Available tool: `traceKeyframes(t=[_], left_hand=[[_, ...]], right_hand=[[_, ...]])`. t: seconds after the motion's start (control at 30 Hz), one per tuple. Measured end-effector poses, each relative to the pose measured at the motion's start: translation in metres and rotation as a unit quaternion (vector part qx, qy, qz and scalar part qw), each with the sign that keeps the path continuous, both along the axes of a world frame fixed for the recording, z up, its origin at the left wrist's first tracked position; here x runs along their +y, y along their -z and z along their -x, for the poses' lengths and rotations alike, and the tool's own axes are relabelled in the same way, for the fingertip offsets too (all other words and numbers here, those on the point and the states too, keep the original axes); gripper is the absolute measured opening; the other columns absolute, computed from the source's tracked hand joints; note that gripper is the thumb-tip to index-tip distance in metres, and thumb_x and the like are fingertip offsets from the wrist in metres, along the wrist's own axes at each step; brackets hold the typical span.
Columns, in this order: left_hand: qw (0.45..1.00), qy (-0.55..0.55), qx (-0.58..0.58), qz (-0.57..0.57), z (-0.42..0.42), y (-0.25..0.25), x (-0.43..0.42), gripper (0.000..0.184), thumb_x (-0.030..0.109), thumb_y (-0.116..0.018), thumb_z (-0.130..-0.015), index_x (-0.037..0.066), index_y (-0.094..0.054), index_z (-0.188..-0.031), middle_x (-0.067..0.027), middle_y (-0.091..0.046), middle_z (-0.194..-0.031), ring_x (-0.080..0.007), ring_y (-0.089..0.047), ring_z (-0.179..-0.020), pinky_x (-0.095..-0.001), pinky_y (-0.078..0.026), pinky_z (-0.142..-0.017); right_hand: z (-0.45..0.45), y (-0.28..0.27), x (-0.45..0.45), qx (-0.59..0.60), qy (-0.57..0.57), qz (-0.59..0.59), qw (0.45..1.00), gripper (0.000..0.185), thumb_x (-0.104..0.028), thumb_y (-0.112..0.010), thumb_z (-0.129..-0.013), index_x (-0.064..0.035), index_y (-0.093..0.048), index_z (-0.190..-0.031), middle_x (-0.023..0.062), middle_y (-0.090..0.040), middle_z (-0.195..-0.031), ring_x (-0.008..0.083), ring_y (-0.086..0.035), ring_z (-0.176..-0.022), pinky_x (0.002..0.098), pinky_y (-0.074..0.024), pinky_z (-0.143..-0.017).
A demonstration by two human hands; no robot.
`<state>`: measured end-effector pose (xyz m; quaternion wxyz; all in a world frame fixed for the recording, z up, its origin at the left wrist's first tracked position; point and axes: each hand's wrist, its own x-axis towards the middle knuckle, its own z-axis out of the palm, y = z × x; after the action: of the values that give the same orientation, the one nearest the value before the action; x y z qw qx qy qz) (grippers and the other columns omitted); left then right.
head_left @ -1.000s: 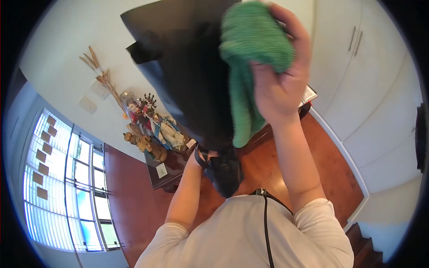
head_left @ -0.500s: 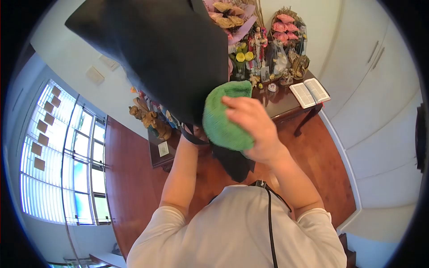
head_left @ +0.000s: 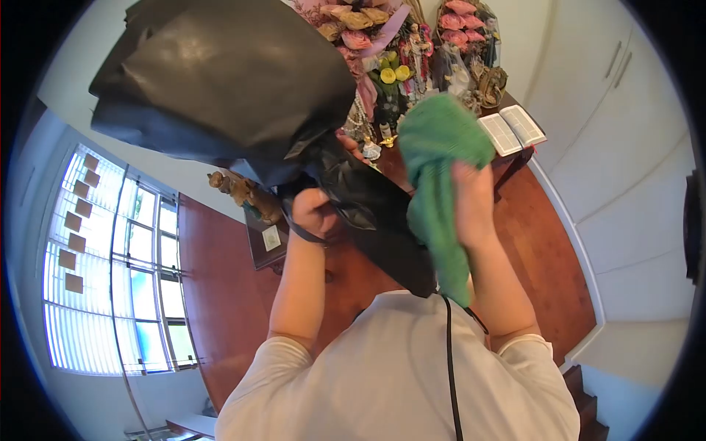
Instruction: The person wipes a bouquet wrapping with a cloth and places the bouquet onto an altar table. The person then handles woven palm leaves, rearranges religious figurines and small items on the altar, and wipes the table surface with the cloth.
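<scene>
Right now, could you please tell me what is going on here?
A person grips a black wrapped bundle by its narrow part in the left hand, while the right hand holds a green cloth close by. Whether cloth and bundle touch is unclear. Beyond them, flowers, figurines and an open book are on a dark table.

Ahead of you, a dark wooden table [head_left: 387, 163] holds a crowded display: pink flowers [head_left: 462, 24] at the back, yellow flowers [head_left: 395, 74] in front, and a robed figurine [head_left: 418, 55] between them. An open book [head_left: 512, 130] lies at the table's right end. To your left, a brown carved figure [head_left: 245, 194] stands near a small pale card [head_left: 271, 237]. Farther left is a bright window [head_left: 151, 272] with blinds [head_left: 79, 316] and a column of brown squares [head_left: 76, 242]. White cabinet doors [head_left: 588, 125] with slim handles line your right, beside the reddish-brown floor [head_left: 548, 257].
</scene>
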<state>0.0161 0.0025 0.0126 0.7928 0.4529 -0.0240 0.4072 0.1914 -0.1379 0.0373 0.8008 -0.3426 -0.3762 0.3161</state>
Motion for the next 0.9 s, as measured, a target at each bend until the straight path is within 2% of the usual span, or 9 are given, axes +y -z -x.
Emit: traceKeyframes(t=[0.07, 0.13, 0.23, 0.53, 0.6, 0.67, 0.77, 0.87, 0.9], left_hand=[[0.999, 0.033, 0.014, -0.001, 0.002, 0.002, -0.004, 0.077, 0.013, -0.066, -0.070, -0.003, -0.045, -0.142, -0.0149, -0.059, -0.132, -0.0285, -0.060, -0.121, -0.0413, -0.045, -0.110], [0.998, -0.003, 0.066, 0.016, 0.005, 0.010, -0.005, 0.076, 0.012, -0.069, -0.069, -0.003, -0.047, -0.141, -0.0138, -0.061, -0.131, -0.0276, -0.060, -0.122, -0.0410, -0.045, -0.110], [0.993, -0.026, 0.114, -0.005, 0.005, 0.026, 0.005, 0.074, 0.012, -0.069, -0.070, -0.003, -0.048, -0.139, -0.0133, -0.061, -0.129, -0.0266, -0.060, -0.120, -0.0397, -0.046, -0.108], [0.983, -0.027, 0.167, -0.077, -0.003, 0.050, 0.011, 0.069, 0.012, -0.068, -0.070, -0.003, -0.052, -0.135, -0.0118, -0.063, -0.123, -0.0234, -0.061, -0.114, -0.0360, -0.047, -0.103], [0.979, -0.026, 0.176, -0.095, 0.004, 0.049, 0.010, 0.067, 0.012, -0.068, -0.071, -0.003, -0.052, -0.134, -0.0115, -0.063, -0.122, -0.0227, -0.061, -0.113, -0.0352, -0.048, -0.102], [0.975, -0.029, 0.188, -0.119, 0.011, 0.050, 0.007, 0.066, 0.012, -0.067, -0.071, -0.003, -0.053, -0.133, -0.0112, -0.063, -0.120, -0.0220, -0.061, -0.112, -0.0344, -0.048, -0.101], [0.973, -0.038, 0.176, -0.146, 0.019, 0.039, -0.001, 0.064, 0.012, -0.067, -0.071, -0.003, -0.054, -0.132, -0.0107, -0.064, -0.118, -0.0210, -0.062, -0.110, -0.0331, -0.048, -0.099], [0.985, -0.033, 0.097, -0.137, 0.018, 0.025, -0.001, 0.060, 0.011, -0.065, -0.072, -0.003, -0.055, -0.130, -0.0096, -0.064, -0.114, -0.0194, -0.062, -0.107, -0.0312, -0.049, -0.096], [0.981, -0.051, 0.116, -0.145, 0.023, 0.026, 0.010, 0.076, 0.014, -0.064, -0.066, -0.002, -0.046, -0.138, -0.0130, -0.060, -0.119, -0.0249, -0.061, -0.109, -0.0351, -0.050, -0.098]], right_hand=[[0.011, -0.007, 0.005, -0.173, -0.032, -0.042, 0.984, 0.071, -0.022, -0.068, -0.092, 0.0003, -0.036, -0.151, 0.0168, -0.045, -0.150, 0.0274, -0.046, -0.137, 0.0397, -0.0343, -0.115], [0.016, -0.019, 0.009, -0.402, 0.070, -0.061, 0.911, 0.067, -0.016, -0.069, -0.087, -0.0041, -0.045, -0.148, 0.0236, -0.036, -0.155, 0.0399, -0.041, -0.141, 0.0430, -0.0342, -0.115], [0.028, -0.033, 0.016, -0.358, 0.056, -0.092, 0.927, 0.059, -0.008, -0.067, -0.083, -0.0102, -0.056, -0.141, 0.0224, -0.036, -0.155, 0.0410, -0.039, -0.142, 0.0451, -0.0353, -0.114], [0.007, -0.114, 0.036, -0.425, 0.387, -0.156, 0.803, 0.053, 0.004, -0.069, -0.075, -0.0124, -0.072, -0.125, 0.0147, -0.043, -0.147, 0.0288, -0.051, -0.123, 0.0389, -0.0423, -0.106], [-0.007, -0.124, 0.041, -0.416, 0.456, -0.171, 0.768, 0.038, -0.004, -0.071, -0.084, -0.0079, -0.070, -0.122, 0.0116, -0.056, -0.133, 0.0229, -0.057, -0.113, 0.0350, -0.0464, -0.099], [-0.022, -0.120, 0.033, -0.143, 0.352, -0.166, 0.910, 0.025, -0.020, -0.066, -0.098, -0.0046, -0.067, -0.118, 0.0063, -0.065, -0.113, 0.0164, -0.061, -0.098, 0.0298, -0.0493, -0.089], [-0.034, -0.111, 0.024, -0.041, 0.341, -0.156, 0.926, 0.035, -0.036, -0.056, -0.105, -0.0035, -0.064, -0.115, 0.0034, -0.067, -0.101, 0.0130, -0.062, -0.089, 0.0271, -0.0499, -0.081], [-0.050, -0.084, 0.024, 0.010, 0.276, -0.153, 0.949, 0.035, -0.032, -0.069, -0.096, -0.0025, -0.066, -0.116, 0.0092, -0.065, -0.111, 0.0197, -0.062, -0.095, 0.0343, -0.0483, -0.086], [-0.051, -0.078, 0.019, 0.009, 0.277, -0.149, 0.949, 0.035, -0.032, -0.069, -0.096, -0.0025, -0.066, -0.116, 0.0092, -0.065, -0.111, 0.0197, -0.062, -0.095, 0.0343, -0.0483, -0.086]])
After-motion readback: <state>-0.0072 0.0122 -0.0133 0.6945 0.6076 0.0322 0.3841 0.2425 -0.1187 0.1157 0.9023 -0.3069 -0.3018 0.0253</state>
